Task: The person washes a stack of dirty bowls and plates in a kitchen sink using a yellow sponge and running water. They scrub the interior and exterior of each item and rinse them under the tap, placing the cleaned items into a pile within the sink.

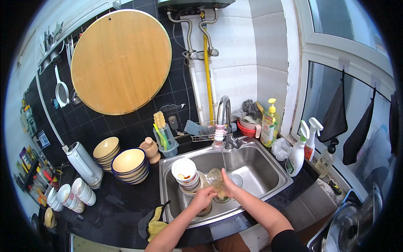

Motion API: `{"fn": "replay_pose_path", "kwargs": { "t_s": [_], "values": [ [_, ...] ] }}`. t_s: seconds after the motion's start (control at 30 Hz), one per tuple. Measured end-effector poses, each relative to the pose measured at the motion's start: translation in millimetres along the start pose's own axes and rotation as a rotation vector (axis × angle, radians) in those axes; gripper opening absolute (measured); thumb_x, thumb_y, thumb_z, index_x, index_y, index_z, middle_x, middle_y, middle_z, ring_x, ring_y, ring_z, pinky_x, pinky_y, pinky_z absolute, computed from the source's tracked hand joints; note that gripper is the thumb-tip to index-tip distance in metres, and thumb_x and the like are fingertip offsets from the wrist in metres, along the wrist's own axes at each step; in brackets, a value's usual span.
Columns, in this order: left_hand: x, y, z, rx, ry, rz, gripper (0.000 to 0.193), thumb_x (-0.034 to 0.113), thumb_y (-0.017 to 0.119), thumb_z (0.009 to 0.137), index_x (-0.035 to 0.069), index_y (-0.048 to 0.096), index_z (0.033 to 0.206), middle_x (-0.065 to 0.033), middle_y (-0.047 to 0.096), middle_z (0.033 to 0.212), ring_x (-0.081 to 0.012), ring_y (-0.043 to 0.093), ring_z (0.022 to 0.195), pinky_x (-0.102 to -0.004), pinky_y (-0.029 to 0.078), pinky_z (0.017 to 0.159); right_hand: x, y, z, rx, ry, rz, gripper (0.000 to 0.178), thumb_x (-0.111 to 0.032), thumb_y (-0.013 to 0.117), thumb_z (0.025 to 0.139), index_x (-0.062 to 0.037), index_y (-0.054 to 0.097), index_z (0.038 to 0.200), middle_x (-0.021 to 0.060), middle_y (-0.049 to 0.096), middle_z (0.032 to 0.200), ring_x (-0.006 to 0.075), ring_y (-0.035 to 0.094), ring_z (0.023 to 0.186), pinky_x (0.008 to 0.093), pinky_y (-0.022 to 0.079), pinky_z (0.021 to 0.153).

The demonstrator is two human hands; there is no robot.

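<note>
Sink [268, 168] and curved tap [224, 111] are filling the middle, a thin stream seemingly falling toward the basin. On the counter [115, 210], cream bowls [129, 161] are standing stacked, looking clean from where I'm standing. In the sink, white dishes [184, 170] are sitting piled, the top one showing brownish residue, so I'm judging that pile unwashed. Just beside it, the left hand [203, 197] and right hand [229, 187] are gripping a translucent, yellowish item [215, 178] I'm failing to identify; its rinsing is looking unfinished. Around, a kettle [84, 164] is standing far left, a spray bottle [296, 154] is standing beyond the right rim, and a cloth [156, 227] is lying front left. The pile is crowding the left hand.
</note>
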State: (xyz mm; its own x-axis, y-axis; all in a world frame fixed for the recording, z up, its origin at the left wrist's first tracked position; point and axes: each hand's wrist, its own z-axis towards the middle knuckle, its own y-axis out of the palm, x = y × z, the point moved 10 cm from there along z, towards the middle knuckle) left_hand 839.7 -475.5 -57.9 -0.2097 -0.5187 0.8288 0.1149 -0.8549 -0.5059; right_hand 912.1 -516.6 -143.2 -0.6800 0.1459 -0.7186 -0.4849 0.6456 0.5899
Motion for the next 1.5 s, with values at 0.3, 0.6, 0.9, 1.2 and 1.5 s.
{"fn": "replay_pose_path", "kwargs": {
  "t_s": [0.3, 0.6, 0.9, 1.2, 1.5],
  "values": [
    [-18.3, 52.9, 41.7, -0.139, 0.244, 0.587, 0.01, 0.004, 0.049, 0.072, 0.004, 0.053, 0.081, -0.0201, 0.056, 0.067, -0.0374, 0.056, 0.065, -0.0444, 0.043, 0.056, -48.3, -76.1, -14.1, 0.191, -0.115, -0.392, 0.051, -0.034, 0.069, 0.072, 0.0012, 0.051, 0.104, 0.0102, 0.057, 0.086, 0.0178, 0.057, 0.068, 0.0267, 0.05, 0.048],
    [-66.8, 116.7, 65.7, -0.349, 0.165, 0.726, 0.02, 0.003, 0.05, 0.068, 0.007, 0.055, 0.087, -0.0187, 0.059, 0.073, -0.0357, 0.058, 0.072, -0.0453, 0.045, 0.061, -83.0, -166.5, -19.5, 0.638, -0.502, 0.06, 0.023, -0.028, 0.061, 0.078, -0.0116, 0.055, 0.093, 0.001, 0.057, 0.079, 0.0129, 0.054, 0.068, 0.0293, 0.042, 0.046],
    [-93.5, 135.3, 71.4, -0.307, 0.253, 0.779, 0.016, 0.004, 0.05, 0.069, 0.007, 0.057, 0.083, -0.0169, 0.06, 0.075, -0.0332, 0.059, 0.073, -0.0421, 0.047, 0.063, -85.2, -158.7, -13.6, 0.627, -0.522, 0.007, 0.021, -0.026, 0.061, 0.079, -0.0085, 0.056, 0.088, 0.0019, 0.057, 0.076, 0.0125, 0.054, 0.063, 0.0279, 0.042, 0.044],
    [-74.5, 24.5, 30.7, -0.125, -0.118, 0.894, 0.012, 0.014, 0.056, 0.072, 0.006, 0.061, 0.078, -0.0175, 0.06, 0.075, -0.0327, 0.059, 0.072, -0.0424, 0.047, 0.064, -82.5, -144.5, -13.5, 0.56, -0.462, -0.074, 0.017, -0.023, 0.058, 0.08, -0.006, 0.059, 0.085, 0.0037, 0.057, 0.07, 0.0125, 0.053, 0.056, 0.0247, 0.042, 0.04],
    [-174.7, -41.5, -57.8, -0.014, -0.806, 0.929, 0.035, 0.028, 0.071, 0.065, 0.0, 0.06, 0.082, -0.0157, 0.062, 0.088, -0.0289, 0.062, 0.078, -0.0376, 0.05, 0.067, -80.9, -131.1, -9.9, 0.503, -0.407, -0.23, 0.02, -0.024, 0.057, 0.08, -0.011, 0.056, 0.095, 0.0011, 0.057, 0.078, 0.0111, 0.053, 0.064, 0.0261, 0.045, 0.048]
  ]
}}
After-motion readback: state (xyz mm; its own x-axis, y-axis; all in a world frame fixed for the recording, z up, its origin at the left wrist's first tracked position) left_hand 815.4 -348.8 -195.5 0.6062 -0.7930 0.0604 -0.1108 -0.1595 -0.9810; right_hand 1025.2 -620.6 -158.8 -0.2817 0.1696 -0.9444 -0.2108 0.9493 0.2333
